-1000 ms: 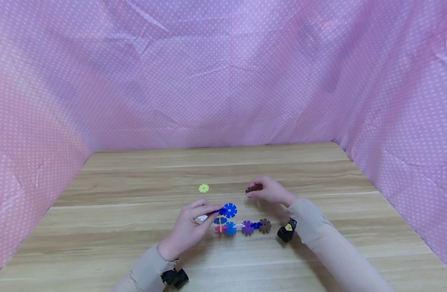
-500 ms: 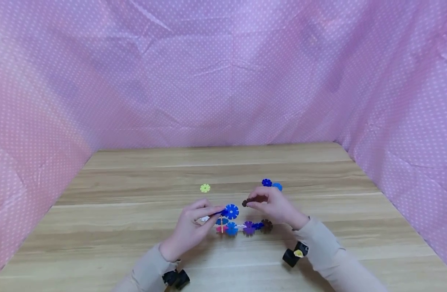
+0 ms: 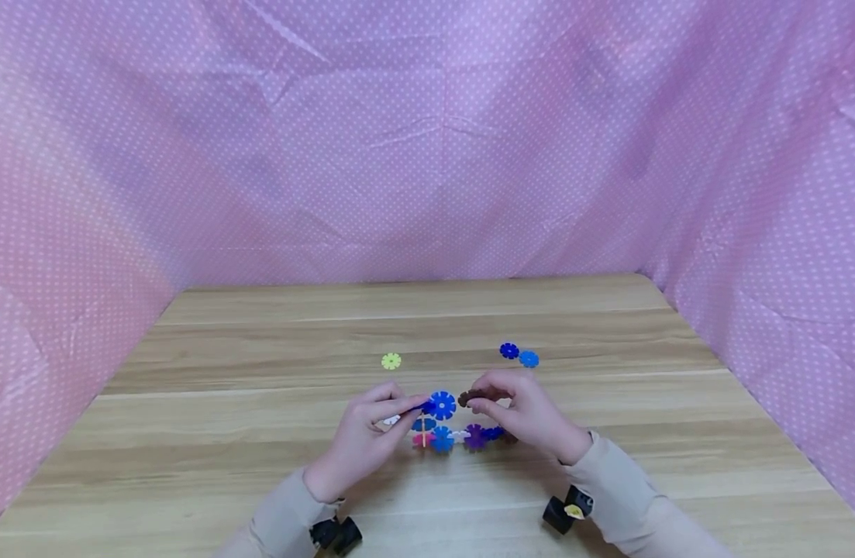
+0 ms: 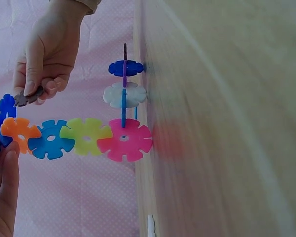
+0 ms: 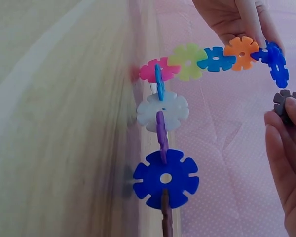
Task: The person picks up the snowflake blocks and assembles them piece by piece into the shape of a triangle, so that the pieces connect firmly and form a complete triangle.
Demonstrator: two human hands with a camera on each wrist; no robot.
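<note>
Since the earliest frame, the right hand [image 3: 528, 407] has come down toward the lower centre, bringing a brown disc [image 3: 468, 398] close to the raised end of the disc chain [image 3: 442, 439]. Two loose pieces, a dark-blue disc [image 3: 508, 351] and a light-blue disc [image 3: 529, 359], now show above that hand. Below it, the chain's own brown end is now mostly covered.

At lower centre, the left hand [image 3: 367, 432] has barely shifted. Its thumb and fingers pinch a blue link [image 5: 262, 54] at the chain's upper end; from there the blue end disc [image 3: 442, 405] reaches toward the right hand. That hand holds the brown disc between thumb and fingertips, turned toward the left. A narrow gap separates the brown disc from the end disc in the head and right wrist views.

Both forearms enter from the bottom corners. From the grip, the chain drops to a pink disc [image 4: 124, 140] near the worktop [image 3: 190, 418], then turns into a low run passing beneath the right hand.

A yellow-green disc [image 3: 391, 361] lies above the left hand; a white piece [image 3: 391, 420] is partly hidden by its fingers. Wood stretches well beyond both hands to the slanting side edges; the far edge meets pink dotted cloth [image 3: 427, 155].
</note>
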